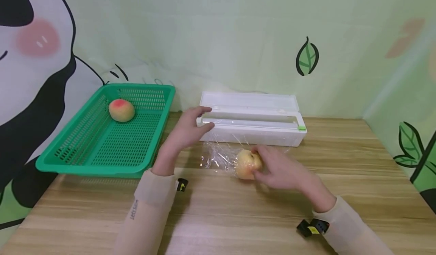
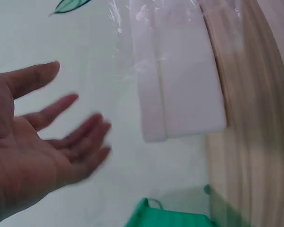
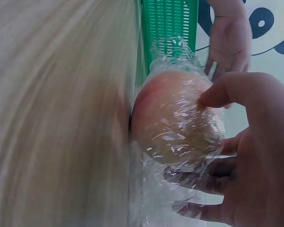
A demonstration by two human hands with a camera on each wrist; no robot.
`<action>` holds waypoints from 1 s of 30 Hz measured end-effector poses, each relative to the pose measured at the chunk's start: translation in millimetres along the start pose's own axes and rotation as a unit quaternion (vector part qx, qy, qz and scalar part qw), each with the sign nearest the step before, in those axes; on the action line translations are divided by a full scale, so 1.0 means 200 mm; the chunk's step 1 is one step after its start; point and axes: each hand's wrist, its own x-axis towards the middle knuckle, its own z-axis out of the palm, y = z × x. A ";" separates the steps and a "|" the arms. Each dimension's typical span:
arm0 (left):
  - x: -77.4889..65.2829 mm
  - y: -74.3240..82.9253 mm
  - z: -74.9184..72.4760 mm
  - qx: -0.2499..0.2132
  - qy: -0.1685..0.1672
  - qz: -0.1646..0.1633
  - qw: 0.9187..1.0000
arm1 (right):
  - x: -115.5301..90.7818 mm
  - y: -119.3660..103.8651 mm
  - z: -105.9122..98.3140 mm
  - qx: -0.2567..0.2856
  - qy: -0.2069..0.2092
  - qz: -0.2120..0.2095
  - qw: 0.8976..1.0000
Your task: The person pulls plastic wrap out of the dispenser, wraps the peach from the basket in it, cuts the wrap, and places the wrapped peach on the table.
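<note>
A peach (image 1: 246,165) sits on the table before a white cling film dispenser (image 1: 252,135). My right hand (image 1: 281,168) grips it from the right, thumb on the near side. Clear cling film (image 1: 218,158) spreads out to its left; in the right wrist view the crinkled film covers the peach (image 3: 165,104) and the fingertips beneath. At the dispenser's left end my left hand (image 1: 189,128) hovers with fingers apart, holding nothing. The left wrist view shows that palm (image 2: 33,151) beside the white box (image 2: 191,90).
A green plastic basket (image 1: 98,171) stands at the left with another peach (image 1: 122,111) inside. The dispenser's lid (image 1: 248,101) is raised against the back wall, with the film roll (image 1: 252,123) visible below it. A green tab (image 1: 301,128) marks its right end.
</note>
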 end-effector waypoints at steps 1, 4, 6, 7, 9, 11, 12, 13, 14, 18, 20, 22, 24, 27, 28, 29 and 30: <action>0.00 0.02 0.01 0.004 -0.008 0.016 1.000 | 0.00 0.00 0.00 -0.001 -0.005 0.001 1.000; -0.01 0.07 0.05 0.023 -0.055 0.071 0.996 | 0.00 0.00 0.01 0.001 -0.014 0.005 1.000; -0.02 0.11 0.08 0.037 -0.104 0.112 0.988 | 0.00 0.00 0.01 0.005 -0.019 0.006 1.000; -0.02 0.12 0.10 0.041 -0.132 0.129 0.982 | 0.00 0.00 0.01 0.005 -0.022 0.007 1.000; -0.03 0.15 0.13 0.052 -0.188 0.157 0.968 | -0.01 0.00 0.02 0.005 -0.027 0.009 1.000; -0.04 0.16 0.17 0.061 -0.237 0.164 0.956 | -0.01 0.00 0.02 -0.003 -0.031 0.011 0.999; -0.04 0.17 0.19 0.066 -0.254 0.161 0.951 | -0.01 0.00 0.02 -0.008 -0.030 0.013 0.999; -0.04 0.17 0.20 0.071 -0.266 0.154 0.949 | -0.01 0.01 0.02 -0.013 -0.029 0.015 0.999; -0.04 0.18 0.21 0.075 -0.272 0.147 0.948 | -0.01 0.00 0.02 -0.018 -0.026 0.017 0.999; -0.04 0.18 0.25 0.083 -0.268 0.122 0.952 | -0.01 0.01 0.02 -0.028 -0.010 0.019 0.999; -0.04 0.17 0.27 0.092 -0.260 0.122 0.953 | -0.01 0.01 0.02 -0.022 -0.002 0.017 1.000; -0.03 0.17 0.28 0.106 -0.253 0.126 0.953 | 0.00 0.01 0.02 -0.004 0.009 0.017 1.000; -0.03 0.17 0.29 0.120 -0.249 0.127 0.953 | 0.01 0.01 0.03 0.016 0.018 0.017 1.000; -0.02 0.16 0.30 0.136 -0.244 0.121 0.952 | 0.02 0.02 0.03 0.046 0.033 0.013 0.998; -0.02 0.15 0.31 0.139 -0.242 0.117 0.953 | 0.02 0.03 0.04 0.051 0.034 0.012 0.998; -0.02 0.15 0.31 0.143 -0.240 0.116 0.953 | 0.02 0.03 0.04 0.055 0.036 0.011 0.998; -0.02 0.14 0.31 0.150 -0.237 0.117 0.953 | 0.02 0.03 0.04 0.060 0.037 0.011 0.997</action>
